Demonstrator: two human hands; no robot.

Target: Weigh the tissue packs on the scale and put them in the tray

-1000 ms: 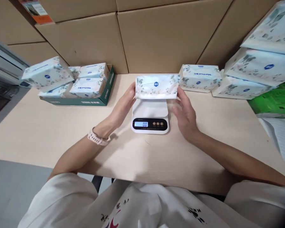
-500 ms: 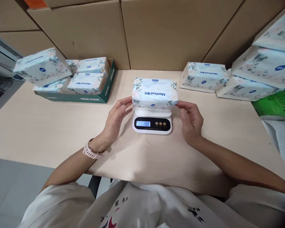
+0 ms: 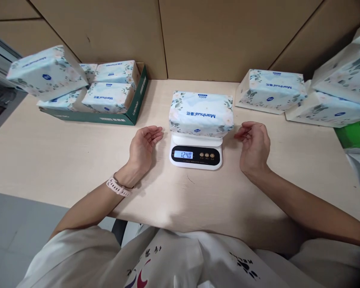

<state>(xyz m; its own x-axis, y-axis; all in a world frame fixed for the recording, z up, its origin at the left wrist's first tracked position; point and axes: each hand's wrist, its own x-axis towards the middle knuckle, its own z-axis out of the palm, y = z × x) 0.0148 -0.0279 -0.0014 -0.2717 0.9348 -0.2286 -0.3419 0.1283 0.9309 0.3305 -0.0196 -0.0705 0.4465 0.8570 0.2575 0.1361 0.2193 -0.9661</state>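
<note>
On the left is a green cardboard box [image 3: 139, 98] with low sides and an open top. I can see four tissue packs [image 3: 108, 96] in it, one mostly hidden at the back. Another pack [image 3: 46, 72] sits tilted on top and sticks out past the box's left end.

Next comes the left hand [image 3: 142, 148]. It is empty, with its fingers loosely curled, a little apart from the middle pack.

That middle Manhua tissue pack [image 3: 201, 112] lies flat on a white kitchen scale [image 3: 196, 165], and the screen [image 3: 183, 155] says 124.0. The pack looks light and squashy, and I don't think it would break if dropped. Its shiny wrap may be a bit slippery and could crumple if squeezed hard. The two short ends look best to hold, one hand on each, gently.

The right hand [image 3: 255, 146] is empty too, fingers softly bent, just beside the pack's right end.

Farther right, one pack [image 3: 270, 92] lies on the table [image 3: 78, 160], next to a pile of packs [image 3: 333, 108] cut off by the edge.
</note>
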